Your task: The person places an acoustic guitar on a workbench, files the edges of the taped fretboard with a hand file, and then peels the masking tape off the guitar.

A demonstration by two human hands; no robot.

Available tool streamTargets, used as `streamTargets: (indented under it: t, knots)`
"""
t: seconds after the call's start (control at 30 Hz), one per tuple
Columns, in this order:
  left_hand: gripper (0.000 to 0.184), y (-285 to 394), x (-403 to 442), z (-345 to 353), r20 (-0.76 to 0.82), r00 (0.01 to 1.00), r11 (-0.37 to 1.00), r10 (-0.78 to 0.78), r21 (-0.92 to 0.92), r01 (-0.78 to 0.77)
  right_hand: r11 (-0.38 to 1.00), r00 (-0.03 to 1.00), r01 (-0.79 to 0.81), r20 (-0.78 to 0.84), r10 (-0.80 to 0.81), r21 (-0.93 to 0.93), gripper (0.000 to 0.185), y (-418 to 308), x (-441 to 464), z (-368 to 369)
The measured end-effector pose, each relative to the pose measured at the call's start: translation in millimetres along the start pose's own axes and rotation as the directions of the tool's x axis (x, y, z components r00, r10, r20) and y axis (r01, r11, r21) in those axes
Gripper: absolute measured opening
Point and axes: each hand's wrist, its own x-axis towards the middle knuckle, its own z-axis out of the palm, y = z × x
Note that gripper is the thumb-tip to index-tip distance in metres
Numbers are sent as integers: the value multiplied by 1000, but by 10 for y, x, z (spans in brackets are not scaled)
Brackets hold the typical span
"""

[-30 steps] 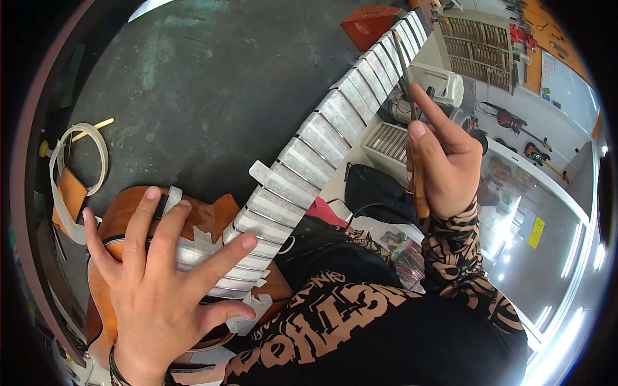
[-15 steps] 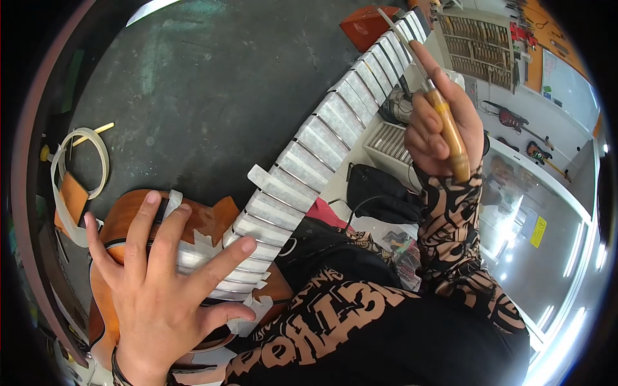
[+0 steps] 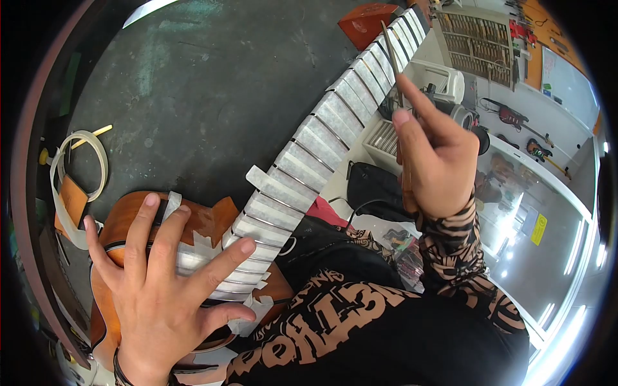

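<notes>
A guitar lies on the bench, its orange-brown body (image 3: 132,212) at lower left. Its neck (image 3: 311,149) slants to the upper right. Pale masking tape covers the fingerboard between the bare metal frets, and one strip end sticks out past the edge. My left hand (image 3: 161,283) lies spread on the body and the lower end of the fingerboard. In my right hand (image 3: 441,157) is a slim file (image 3: 391,56), forefinger along its blade. Its wooden handle is mostly hidden by my palm. The blade passes in front of the upper neck; I cannot tell whether it touches.
A reddish-brown block (image 3: 365,24) stands by the neck's far end. On the dark bench top (image 3: 193,96) a roll of tape (image 3: 100,164) lies at left. A black bag (image 3: 376,192) is below the neck, and guitars (image 3: 508,119) hang beyond.
My right hand has turned over, now showing its back and thumb, and the file has swung lower and more upright. My left hand and the guitar have stayed put.
</notes>
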Motion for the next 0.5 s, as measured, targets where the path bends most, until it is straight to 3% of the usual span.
streamTargets:
  t: [0.03,0.13,0.17,0.2,0.23,0.3,0.37,0.43,0.5]
  knots:
    - [73,-2,1,2,-3,1000,1000,-1,-2,1,1000,1000,2,-1,-2,0,40,-45,64,6]
    - [73,-2,1,0,-3,1000,1000,0,0,0,854,982,-188,90,166,486,46,-108,316,-45]
    - [73,-5,0,-5,-3,1000,1000,-1,1,1,853,982,-188,90,165,487,46,-9,373,-130]
    - [72,-6,-1,-6,0,1000,1000,-2,-2,2,621,960,-242,275,44,746,48,103,417,-215]
    - [72,-6,0,-3,2,1000,1000,-3,-8,3,314,908,-342,398,-133,886,50,177,441,-265]
    - [72,-4,5,4,3,1000,1000,-3,-10,3,318,903,-345,404,-143,883,49,123,351,-284]
    - [72,-6,5,-2,-1,1000,1000,3,-5,-3,813,976,-195,192,105,548,47,7,214,-256]
    - [72,-4,2,-3,16,1000,1000,-8,-7,8,878,984,-169,132,121,449,44,-43,128,-204]
    - [72,-4,-1,1,18,1000,1000,-6,0,6,950,999,-31,15,28,309,43,83,80,-158]
